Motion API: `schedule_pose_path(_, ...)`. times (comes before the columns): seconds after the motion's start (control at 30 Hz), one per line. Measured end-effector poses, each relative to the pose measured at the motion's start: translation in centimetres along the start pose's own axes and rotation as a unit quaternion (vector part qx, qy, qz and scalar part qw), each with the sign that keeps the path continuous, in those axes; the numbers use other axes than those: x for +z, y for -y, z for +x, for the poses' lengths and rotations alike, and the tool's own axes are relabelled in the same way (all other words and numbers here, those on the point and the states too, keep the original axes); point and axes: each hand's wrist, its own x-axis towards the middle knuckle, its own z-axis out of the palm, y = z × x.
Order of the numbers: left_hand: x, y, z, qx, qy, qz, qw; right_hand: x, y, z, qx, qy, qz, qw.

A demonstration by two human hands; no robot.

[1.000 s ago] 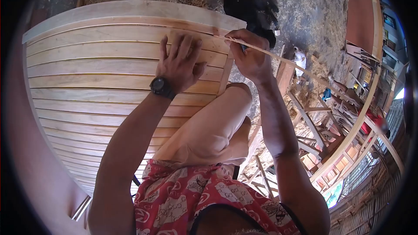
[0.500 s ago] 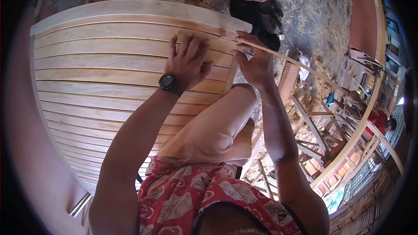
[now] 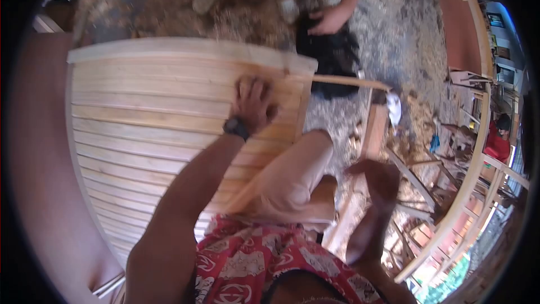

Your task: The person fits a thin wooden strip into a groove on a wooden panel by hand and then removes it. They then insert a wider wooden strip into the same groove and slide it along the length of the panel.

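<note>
Littered floor [image 3: 402, 28] is bordering a slatted wooden panel [image 3: 152, 100], a wooden strip [image 3: 346, 80] projecting at its far right, the left hand [image 3: 254, 105] resting atop, fingers spread, empty, the right hand [image 3: 382, 179], nearer, blurring, finger state indeterminable.

On your shavings-strewn floor [image 3: 413, 39] you have a small white object [image 3: 395, 110], too blurred to name. Up and left of it in your view lies a black patch [image 3: 332, 50]; up and right of it is a reddish-brown board [image 3: 461, 34]. Below and right of it you see a bright blue item [image 3: 435, 143], then, farther right, a person in red [image 3: 497, 145].
</note>
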Motion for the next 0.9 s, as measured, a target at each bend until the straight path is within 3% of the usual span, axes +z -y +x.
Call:
schedule_pose_path(0.03, -0.4, 0.0, 0.2, 0.0, -0.003, -0.003, 1.0, -1.5, -2.7, -5.4, -0.228, -0.146, -0.093, 0.958)
schedule_pose_path(0.07, -0.8, -0.3, 0.3, 0.0, -0.005, -0.009, 1.0, -2.8, 1.6, -5.9, -0.369, 0.011, 0.095, 0.924)
schedule_pose_path(0.1, -0.8, -0.2, 0.5, 0.014, -0.025, 0.001, 1.0, -3.9, 4.4, -5.9, -0.478, 0.13, 0.151, 0.856)
schedule_pose_path(0.2, -1.0, -0.5, 0.6, 0.02, -0.011, -0.011, 1.0, -4.3, 7.1, -9.9, -0.565, 0.182, 0.173, 0.786)
schedule_pose_path(0.37, -1.1, -0.2, 0.8, 0.015, -0.016, 0.007, 1.0, -1.4, 3.6, -11.0, -0.565, 0.089, 0.148, 0.807)
schedule_pose_path(0.43, 1.0, 1.8, 1.5, 0.044, 0.003, -0.019, 0.999, 1.2, -2.5, -10.8, -0.277, -0.101, 0.156, 0.943)
schedule_pose_path(0.47, 3.0, 3.6, 2.4, 0.135, -0.034, 0.005, 0.99, 2.1, -3.7, -10.8, 0.006, -0.162, -0.01, 0.987)
schedule_pose_path(0.5, 6.0, 4.6, 2.9, 0.194, -0.149, 0.017, 0.969, 3.3, -8.9, -9.1, -0.041, -0.183, -0.167, 0.968)
schedule_pose_path(0.53, 8.8, 7.2, 3.3, 0.229, -0.185, 0.185, 0.938, 5.4, -15.1, -9.0, 0.117, -0.135, -0.326, 0.928)
schedule_pose_path(0.57, 10.3, 9.1, 4.4, 0.241, -0.183, 0.208, 0.93, 5.9, -16.6, -10.4, 0.205, -0.022, -0.419, 0.884)
schedule_pose_path(0.6, 10.1, 7.6, 5.3, 0.24, -0.169, 0.181, 0.938, 7.3, -23.8, -12.8, 0.121, -0.134, -0.367, 0.912)
schedule_pose_path(0.63, 9.2, 4.8, 5.0, 0.207, -0.149, 0.148, 0.956, 8.0, -28.3, -16.3, 0.072, -0.229, -0.371, 0.897)
schedule_pose_path(0.7, 6.2, 1.1, 3.6, 0.154, -0.104, 0.134, 0.974, 12.1, -34.6, -25.3, 0.219, -0.364, -0.093, 0.9)
schedule_pose_path(0.77, 4.2, -3.6, 3.2, 0.154, -0.09, 0.126, 0.976, 18.3, -34.3, -37.1, 0.252, -0.544, 0.026, 0.8)
schedule_pose_path(0.8, 5.7, -2.0, 8.9, 0.157, -0.052, 0.121, 0.979, 19.5, -32.9, -30.1, 0.396, -0.551, 0.055, 0.732)
schedule_pose_path(0.83, 6.4, -3.8, 11.6, 0.173, -0.047, 0.102, 0.979, 22.2, -30.7, -32.3, 0.474, -0.558, 0.134, 0.668)
schedule_pose_path(0.87, 6.2, -7.1, 13.1, 0.197, -0.057, 0.081, 0.975, 25.7, -31.9, -35.4, 0.491, -0.591, 0.139, 0.624)
schedule_pose_path(0.9, 6.3, -9.6, 15.0, 0.215, -0.058, 0.058, 0.973, 28.5, -31.1, -37.6, 0.527, -0.57, 0.174, 0.605)
